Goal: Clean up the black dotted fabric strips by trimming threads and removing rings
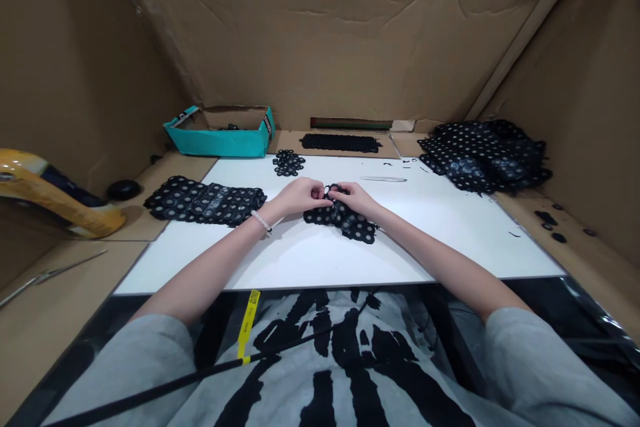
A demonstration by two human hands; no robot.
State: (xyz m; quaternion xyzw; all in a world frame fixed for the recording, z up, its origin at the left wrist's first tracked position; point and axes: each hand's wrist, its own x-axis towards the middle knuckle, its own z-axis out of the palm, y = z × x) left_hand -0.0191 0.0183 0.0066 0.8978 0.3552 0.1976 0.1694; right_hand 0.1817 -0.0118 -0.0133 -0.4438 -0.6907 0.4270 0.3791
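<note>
Above the middle of the white board (285, 253), both hands meet at the upper edge of a black, rubber-looking sheet of joined rings (357, 223) with rows of pale round holes. My right hand (353, 197) pinches the sheet's top edge between thumb and fingers. My left hand (303, 197) is closed in a pinch right beside it, at a small ring-like bit of the edge; what lies between its fingertips is too small to make out. Left of my hands lies a stack of similar black sheets (210, 201). Loose black rings (289, 163) form a small pile behind my left hand.
A teal box (220, 141) stands back left, near a dark flat bundle (341, 142). Tweezers (383, 179) lie behind my right hand. A heap of dotted black sheets (485, 157) sits back right. Scissors (50, 275) and a yellow object (60, 193) lie left. Cardboard walls surround the board.
</note>
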